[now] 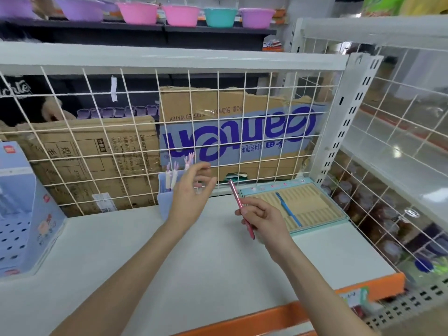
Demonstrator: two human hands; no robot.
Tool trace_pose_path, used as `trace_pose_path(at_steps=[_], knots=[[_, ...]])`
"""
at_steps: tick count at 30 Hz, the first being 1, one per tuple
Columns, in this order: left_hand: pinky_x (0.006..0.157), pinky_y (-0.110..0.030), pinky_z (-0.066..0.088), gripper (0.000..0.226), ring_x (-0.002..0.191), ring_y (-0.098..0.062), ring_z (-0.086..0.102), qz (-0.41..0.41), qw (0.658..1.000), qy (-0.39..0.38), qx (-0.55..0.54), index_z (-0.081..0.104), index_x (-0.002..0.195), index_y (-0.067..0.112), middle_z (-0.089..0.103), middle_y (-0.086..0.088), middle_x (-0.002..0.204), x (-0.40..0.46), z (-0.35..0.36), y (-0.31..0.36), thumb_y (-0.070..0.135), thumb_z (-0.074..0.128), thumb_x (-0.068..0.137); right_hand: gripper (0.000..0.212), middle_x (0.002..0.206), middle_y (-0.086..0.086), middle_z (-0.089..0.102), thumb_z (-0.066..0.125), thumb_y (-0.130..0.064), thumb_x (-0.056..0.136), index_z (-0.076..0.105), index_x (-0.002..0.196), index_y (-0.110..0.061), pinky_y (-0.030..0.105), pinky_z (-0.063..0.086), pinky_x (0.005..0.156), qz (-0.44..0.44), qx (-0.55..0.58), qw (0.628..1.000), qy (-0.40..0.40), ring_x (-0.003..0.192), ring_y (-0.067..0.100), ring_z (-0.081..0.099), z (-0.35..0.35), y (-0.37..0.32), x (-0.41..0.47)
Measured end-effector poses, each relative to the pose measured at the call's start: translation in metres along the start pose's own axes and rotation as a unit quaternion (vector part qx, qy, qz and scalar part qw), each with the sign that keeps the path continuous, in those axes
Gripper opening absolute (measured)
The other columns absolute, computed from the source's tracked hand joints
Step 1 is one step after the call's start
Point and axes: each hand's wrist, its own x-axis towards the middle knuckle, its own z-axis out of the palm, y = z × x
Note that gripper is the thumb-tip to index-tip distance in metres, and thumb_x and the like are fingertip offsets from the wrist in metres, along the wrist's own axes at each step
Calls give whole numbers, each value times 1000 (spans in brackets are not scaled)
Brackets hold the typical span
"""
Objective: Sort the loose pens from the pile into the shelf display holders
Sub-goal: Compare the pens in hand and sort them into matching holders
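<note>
Pink pen (241, 209) is pinched in the right hand (263, 220), above the shelf (145, 251) beside the slotted tray (312, 204). Left hand (191, 192) hovers relaxed, holding nothing, near the blue holder (163, 200). I would lay it into one groove, parallel to the blue pen (288, 209).

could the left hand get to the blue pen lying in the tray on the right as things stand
Probably not directly: the right hand, gripping the pink pen, sits between the open left hand and the blue pen in the tray.

left grip (191, 190) loosely spread, right grip (263, 218) curled — pinching
</note>
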Motion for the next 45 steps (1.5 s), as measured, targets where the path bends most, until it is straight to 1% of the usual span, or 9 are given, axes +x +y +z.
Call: trace_pose_path(at_steps=[5,10,13,19,23,28,31,36,45], knots=[[78,-7,44,26,90,2,62,-33,994,-85,-66,59,113,23,67,10,98,-19,36,-2,13,62,89,18,80,8,68,57,-1,89,64,103,-11,15,47,55,1,10,1000,6,61,4,61,-13,4,-16],[77,-16,45,24,85,1,65,-40,992,-101,-62,64,93,34,71,14,85,-32,58,-3,13,68,84,20,79,7,70,60,-2,88,64,103,-13,17,48,60,23,-20,1000,-5,68,14,60,-37,14,-28],[77,-12,41,21,84,4,63,-43,992,-112,-50,64,89,33,70,17,77,-34,72,2,15,72,80,21,77,4,71,60,-1,88,64,104,-14,17,48,61,25,-47,998,-19,69,15,61,-52,16,-31],[80,-10,42,21,84,4,64,-23,990,-125,-67,65,91,27,70,19,83,-32,114,21,10,72,80,20,65,-3,69,59,4,86,62,98,-12,20,51,63,8,-65,996,-58,61,11,65,-96,6,-10],[82,-6,39,30,91,10,59,-37,990,-113,-69,59,113,26,68,13,93,-29,146,36,11,64,87,19,73,5,65,63,6,82,62,99,-4,23,54,59,4,-75,996,-45,57,16,67,-139,-7,12],[90,-12,40,27,97,3,59,-34,992,-125,-5,60,114,24,67,8,99,-26,192,35,12,60,90,25,74,6,60,64,7,82,61,107,3,25,54,64,-5,-138,990,28,55,7,64,-208,-20,57],[90,-11,39,26,100,-3,59,-14,987,-154,54,62,116,19,66,4,106,-31,218,33,13,58,91,24,71,3,60,64,6,82,62,106,3,13,49,56,-12,-201,978,49,53,-2,59,-234,-18,84],[90,-42,46,41,104,-17,60,71,954,-234,172,62,117,18,65,3,109,-43,257,13,39,43,88,22,64,-1,55,64,7,82,62,104,8,7,41,56,11,-249,968,33,46,-10,51,-242,0,114],[93,-29,29,48,114,-17,45,159,913,-241,288,55,123,19,57,-2,122,-44,287,6,45,45,85,22,71,-1,54,59,-1,88,62,110,1,0,37,52,22,-332,943,-4,71,9,51,-246,9,122]])
